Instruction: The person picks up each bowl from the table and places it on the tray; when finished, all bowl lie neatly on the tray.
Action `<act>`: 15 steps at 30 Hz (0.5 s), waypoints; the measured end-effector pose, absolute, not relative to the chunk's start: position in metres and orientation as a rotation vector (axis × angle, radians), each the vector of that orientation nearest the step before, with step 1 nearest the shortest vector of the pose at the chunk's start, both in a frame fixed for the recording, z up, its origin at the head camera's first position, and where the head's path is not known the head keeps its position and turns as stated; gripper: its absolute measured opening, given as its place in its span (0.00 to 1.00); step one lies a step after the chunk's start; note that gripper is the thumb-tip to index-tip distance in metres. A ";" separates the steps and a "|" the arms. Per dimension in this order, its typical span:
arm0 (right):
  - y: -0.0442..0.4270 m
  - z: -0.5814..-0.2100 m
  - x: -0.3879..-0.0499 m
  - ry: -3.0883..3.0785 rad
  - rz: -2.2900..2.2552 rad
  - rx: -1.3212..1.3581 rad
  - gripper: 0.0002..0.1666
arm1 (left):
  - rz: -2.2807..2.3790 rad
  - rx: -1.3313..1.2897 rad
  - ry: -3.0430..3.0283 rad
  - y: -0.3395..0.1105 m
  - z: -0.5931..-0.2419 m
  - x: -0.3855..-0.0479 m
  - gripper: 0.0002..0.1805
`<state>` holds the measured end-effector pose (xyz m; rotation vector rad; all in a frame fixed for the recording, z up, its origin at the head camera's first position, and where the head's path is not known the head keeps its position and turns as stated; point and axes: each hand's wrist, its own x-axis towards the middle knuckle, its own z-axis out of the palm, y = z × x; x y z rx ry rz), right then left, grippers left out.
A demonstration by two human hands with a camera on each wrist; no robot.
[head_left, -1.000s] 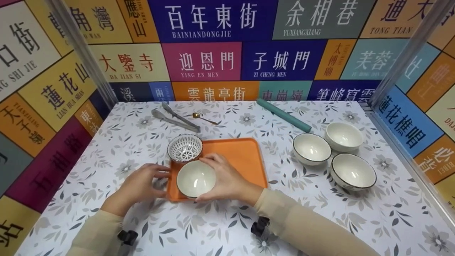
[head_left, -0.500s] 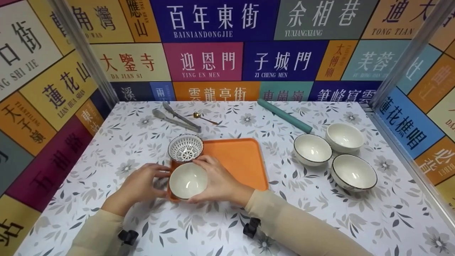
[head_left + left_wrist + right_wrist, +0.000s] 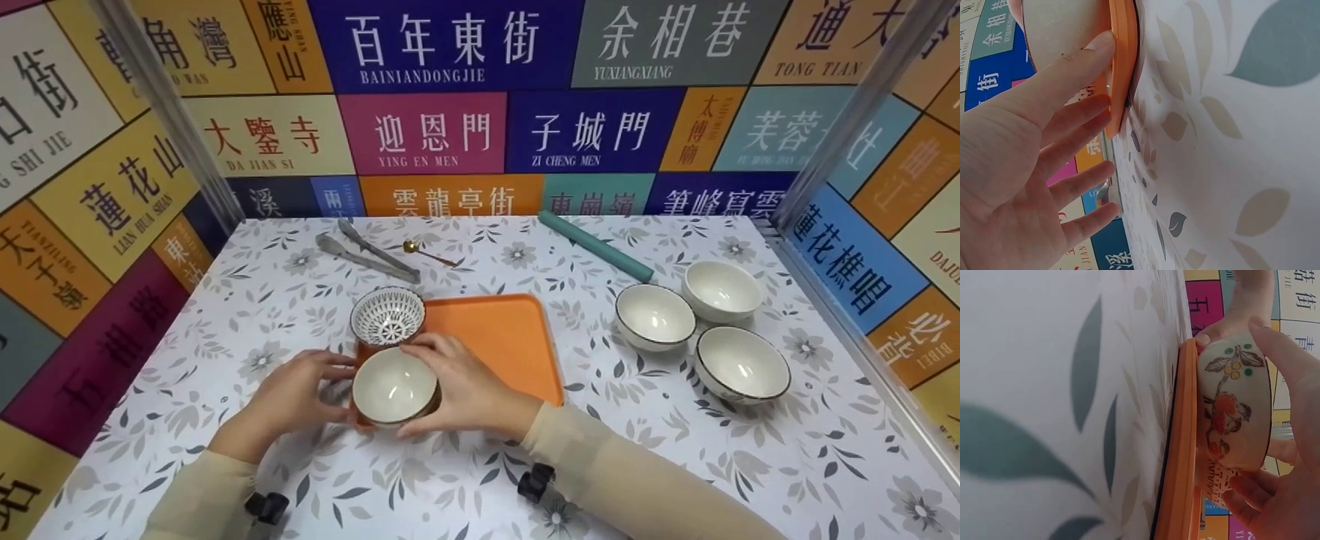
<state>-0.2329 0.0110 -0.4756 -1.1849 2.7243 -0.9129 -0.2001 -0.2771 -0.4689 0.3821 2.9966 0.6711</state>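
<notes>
My right hand [image 3: 469, 390] grips a cream bowl [image 3: 394, 384] with a dark rim, thumb on the near side and fingers on the far side. In the right wrist view, painted fruit and leaves show on the bowl's outside [image 3: 1235, 405]. It stands over the front left corner of an orange tray [image 3: 495, 330]; whether its base touches the tray is hard to tell. My left hand [image 3: 296, 401] is at the tray's left edge, fingers spread and fairly straight in the left wrist view, fingertips at the rim. Behind the held bowl, a black-and-white patterned bowl [image 3: 388, 319] sits on the tray's back left corner.
Three cream bowls [image 3: 655, 316] stand grouped at the right of the table. Grey tongs [image 3: 367, 255], a small gold spoon [image 3: 427, 253] and a green rod [image 3: 596, 245] lie toward the back. Walls with printed signs [image 3: 431, 131] enclose the table's back and sides.
My right hand has moved the cream bowl left and slightly toward me, to the tray's front left corner. My left hand has stayed almost still at the tray's edge.
</notes>
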 end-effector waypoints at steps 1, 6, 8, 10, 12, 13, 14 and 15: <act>0.014 -0.475 -0.233 2.727 -0.905 -1.191 0.68 | 0.671 0.391 2.998 -0.277 -0.469 -0.200 0.35; 0.035 -0.473 -0.235 2.750 -0.892 -1.153 0.62 | 0.664 0.424 3.007 -0.276 -0.468 -0.199 0.34; 0.043 -0.472 -0.238 2.764 -0.891 -1.126 0.60 | 0.665 0.420 3.005 -0.277 -0.468 -0.199 0.34; 0.051 -0.471 -0.239 2.787 -0.877 -1.097 0.58 | 0.663 0.408 3.000 -0.277 -0.467 -0.199 0.34; 0.060 -0.471 -0.242 2.812 -0.871 -1.075 0.56 | 0.661 0.399 2.992 -0.277 -0.466 -0.199 0.34; 0.064 -0.471 -0.243 2.824 -0.872 -1.068 0.55 | 0.661 0.397 2.989 -0.277 -0.466 -0.199 0.34; 0.069 -0.471 -0.244 2.837 -0.870 -1.061 0.54 | 0.663 0.394 2.986 -0.277 -0.466 -0.199 0.34; 0.073 -0.470 -0.245 2.846 -0.876 -1.060 0.52 | 0.664 0.393 2.986 -0.277 -0.466 -0.199 0.35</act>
